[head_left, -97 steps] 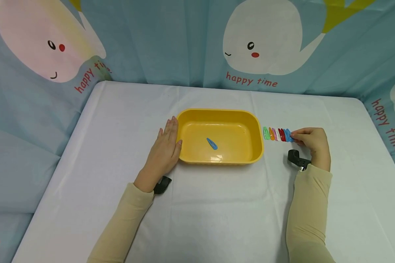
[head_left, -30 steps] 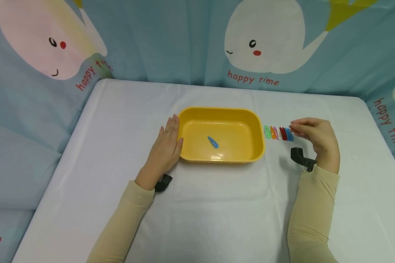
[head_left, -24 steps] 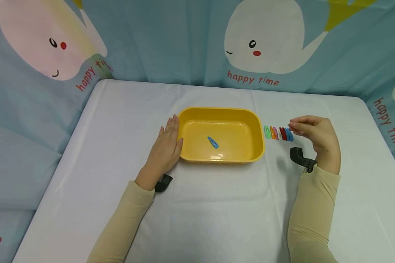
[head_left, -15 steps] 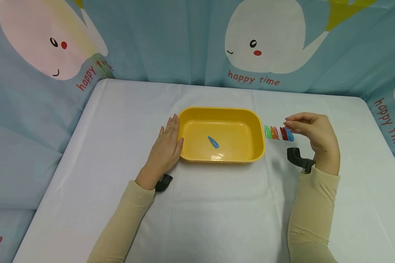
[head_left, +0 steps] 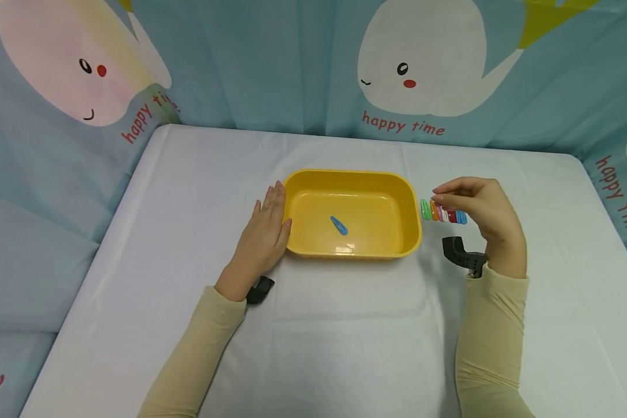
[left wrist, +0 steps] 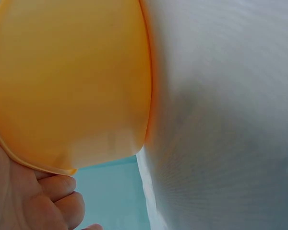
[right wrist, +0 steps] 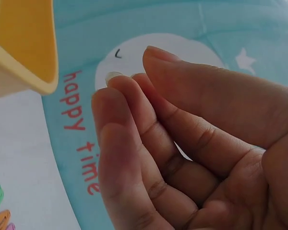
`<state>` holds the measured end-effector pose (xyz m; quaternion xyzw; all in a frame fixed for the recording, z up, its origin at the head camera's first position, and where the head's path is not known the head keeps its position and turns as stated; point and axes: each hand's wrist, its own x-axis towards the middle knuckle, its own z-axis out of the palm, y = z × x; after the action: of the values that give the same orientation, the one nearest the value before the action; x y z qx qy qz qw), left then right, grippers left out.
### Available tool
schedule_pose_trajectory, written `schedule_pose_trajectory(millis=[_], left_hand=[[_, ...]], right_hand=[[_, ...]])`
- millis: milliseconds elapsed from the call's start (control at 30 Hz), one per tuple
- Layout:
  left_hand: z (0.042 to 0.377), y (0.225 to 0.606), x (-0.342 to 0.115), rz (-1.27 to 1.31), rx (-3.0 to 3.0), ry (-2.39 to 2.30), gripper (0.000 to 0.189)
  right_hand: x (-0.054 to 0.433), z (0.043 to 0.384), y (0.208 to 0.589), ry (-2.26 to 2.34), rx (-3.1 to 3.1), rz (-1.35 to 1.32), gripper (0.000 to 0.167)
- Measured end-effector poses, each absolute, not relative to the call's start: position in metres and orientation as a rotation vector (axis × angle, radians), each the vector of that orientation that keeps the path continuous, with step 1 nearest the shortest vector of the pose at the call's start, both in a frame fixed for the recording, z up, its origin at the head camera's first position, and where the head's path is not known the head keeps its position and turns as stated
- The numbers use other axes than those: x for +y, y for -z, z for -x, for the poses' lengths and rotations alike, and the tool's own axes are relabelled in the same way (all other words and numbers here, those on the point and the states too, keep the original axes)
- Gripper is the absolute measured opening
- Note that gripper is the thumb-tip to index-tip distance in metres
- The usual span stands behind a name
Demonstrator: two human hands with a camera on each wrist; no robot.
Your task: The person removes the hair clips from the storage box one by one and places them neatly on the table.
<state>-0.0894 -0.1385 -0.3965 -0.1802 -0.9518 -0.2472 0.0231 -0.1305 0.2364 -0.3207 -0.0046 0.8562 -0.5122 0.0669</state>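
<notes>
My left hand (head_left: 261, 235) lies with straight fingers along the left wall of a yellow plastic basin (head_left: 352, 252). In the left wrist view that hand (left wrist: 38, 201) touches the rim of the basin (left wrist: 72, 86). One blue snap hair clip (head_left: 339, 226) lies on the basin's floor. My right hand (head_left: 483, 217) hovers over a row of hair clips (head_left: 435, 211) right of the basin, fingers loosely bent. In the right wrist view, no clip shows between the thumb and fingers of the right hand (right wrist: 182, 143). The row runs green, orange, pink, white, red, blue, partly covered by this hand.
A white cloth covers the table (head_left: 345, 337). Behind it hangs a blue curtain (head_left: 261, 69) with whale prints. Black camera mounts sit at both wrists, the right mount (head_left: 462, 253) standing out toward the basin.
The right hand was at the blue end of the clip row, then lifted and moved left above the row toward the basin. The left hand, the basin and the clip inside stay in place.
</notes>
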Motion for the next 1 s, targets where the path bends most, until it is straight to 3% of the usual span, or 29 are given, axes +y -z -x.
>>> schedule_pose_trajectory(millis=[1000], left_hand=[[0.089, 0.397, -0.138, 0.557, -2.947, 0.760, 0.059]], right_hand=[[0.205, 0.127, 0.315, 1.393, 2.501, 0.003, 0.029]])
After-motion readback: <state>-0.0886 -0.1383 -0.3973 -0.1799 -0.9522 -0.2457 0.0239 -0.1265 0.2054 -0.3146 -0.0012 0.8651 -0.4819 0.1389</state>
